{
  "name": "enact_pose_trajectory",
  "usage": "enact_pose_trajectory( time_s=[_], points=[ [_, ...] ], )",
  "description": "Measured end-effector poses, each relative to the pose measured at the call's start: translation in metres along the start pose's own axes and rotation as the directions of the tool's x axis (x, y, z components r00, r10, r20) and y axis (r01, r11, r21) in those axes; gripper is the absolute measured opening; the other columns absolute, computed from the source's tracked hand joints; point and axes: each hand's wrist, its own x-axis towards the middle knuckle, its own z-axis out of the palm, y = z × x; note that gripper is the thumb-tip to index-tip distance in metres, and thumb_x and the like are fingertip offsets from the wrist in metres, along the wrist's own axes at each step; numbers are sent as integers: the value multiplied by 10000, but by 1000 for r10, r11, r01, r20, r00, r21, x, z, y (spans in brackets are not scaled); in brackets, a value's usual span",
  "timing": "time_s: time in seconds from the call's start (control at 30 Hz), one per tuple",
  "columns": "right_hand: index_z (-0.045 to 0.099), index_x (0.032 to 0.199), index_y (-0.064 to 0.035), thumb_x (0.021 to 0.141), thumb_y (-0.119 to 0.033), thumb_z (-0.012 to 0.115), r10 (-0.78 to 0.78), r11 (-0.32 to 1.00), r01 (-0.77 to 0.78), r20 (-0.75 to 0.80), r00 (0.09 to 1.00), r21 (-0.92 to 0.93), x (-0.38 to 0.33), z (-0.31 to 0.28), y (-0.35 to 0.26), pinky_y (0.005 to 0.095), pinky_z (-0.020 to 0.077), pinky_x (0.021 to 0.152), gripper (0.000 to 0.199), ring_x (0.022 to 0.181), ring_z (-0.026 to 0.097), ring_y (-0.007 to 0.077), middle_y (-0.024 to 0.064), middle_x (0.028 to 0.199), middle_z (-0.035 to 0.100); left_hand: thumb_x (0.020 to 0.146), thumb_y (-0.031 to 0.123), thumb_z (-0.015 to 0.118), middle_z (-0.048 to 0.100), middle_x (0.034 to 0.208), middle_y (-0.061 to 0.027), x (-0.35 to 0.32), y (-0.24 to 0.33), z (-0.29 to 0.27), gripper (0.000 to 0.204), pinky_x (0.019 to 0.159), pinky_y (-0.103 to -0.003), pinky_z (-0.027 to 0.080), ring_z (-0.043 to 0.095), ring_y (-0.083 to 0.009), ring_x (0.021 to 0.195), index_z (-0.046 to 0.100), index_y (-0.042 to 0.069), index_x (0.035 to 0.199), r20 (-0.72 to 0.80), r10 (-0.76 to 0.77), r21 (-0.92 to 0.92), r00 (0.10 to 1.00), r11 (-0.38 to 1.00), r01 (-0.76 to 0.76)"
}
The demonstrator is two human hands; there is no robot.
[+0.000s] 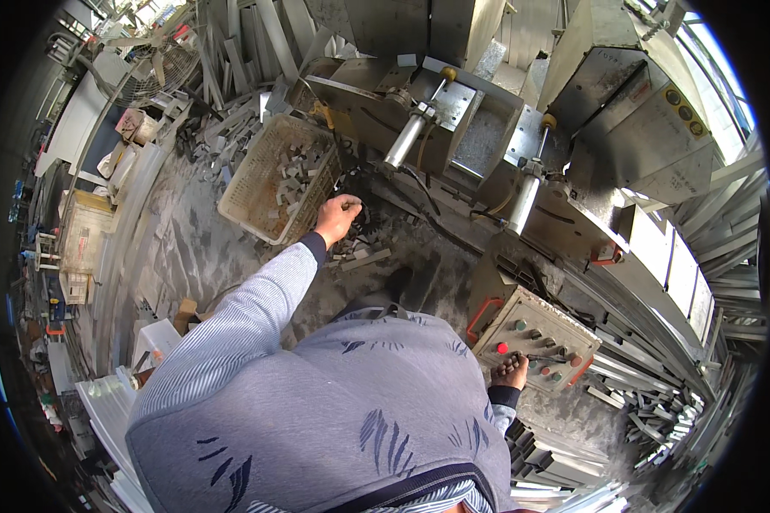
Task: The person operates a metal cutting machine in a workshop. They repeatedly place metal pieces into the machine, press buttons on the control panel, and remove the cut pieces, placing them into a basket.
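Note:
My left hand (338, 219) is held out in front of me, beside the near right corner of a pale plastic crate (250, 178). Its fingers are curled closed, and whatever they may pinch is hidden. Small metal offcuts (293, 179) lie in the crate. Close to my right side, my right hand (510, 373) rests at the near left edge of a control box (530, 342). Its fingers are bent, slightly apart, near the red button (502, 348), and no held object shows. Black, green and red knobs cover the box's top.
A metal cutting machine (479, 128) with two upright clamp cylinders (405, 141) stands ahead. Scrap pieces (364, 256) litter the floor near the crate. Long metal profiles (684, 316) are stacked at right. A standing fan (156, 68) is at far left, above a workbench (128, 184).

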Motion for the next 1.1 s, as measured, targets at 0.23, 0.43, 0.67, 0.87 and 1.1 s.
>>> enact_pose_trajectory(
  time_s=[0.23,0.43,0.67,0.87,1.1],
  points=[
    [497,696,-202,803,-339,551,-43,999,44,-53,998,29,0,6,5,244,271,410,182,435,356,92,-70,553,419,771,206,657,602,905,-96,179,121,-27,254,768,-374,470,589,-279,854,625,77,988,-228,466,340,855,861,-379],
    [537,758,-215,810,-340,573,-58,996,67,-137,989,61,-5,15,10,219,299,418,141,457,381,72,-91,589,449,767,74,555,473,1171,-88,299,156,4,380,974,-426,359,448,-313,1111,580,179,1132,37,705,638,709,530,-559],
    [543,750,-216,823,-324,569,-77,987,103,-211,974,119,-3,20,12,218,319,430,133,482,399,68,-96,606,453,739,104,545,458,1263,-82,346,154,22,436,945,-484,366,414,-293,1181,582,196,1163,217,716,822,664,234,-520],
    [526,735,-222,813,-331,567,-54,993,78,-246,968,86,5,17,12,229,319,426,140,478,392,78,-97,592,435,773,202,542,530,1216,-93,362,136,-8,331,875,-432,401,475,-261,1143,638,124,1080,94,335,957,937,228,-178],
    [512,730,-219,788,-348,576,-53,997,66,-287,956,38,7,19,9,232,342,443,156,494,394,88,-88,618,454,806,402,566,617,1014,-215,375,145,39,418,825,-414,477,587,-371,955,638,59,1034,-82,437,363,896,850,-381]
  ],
)
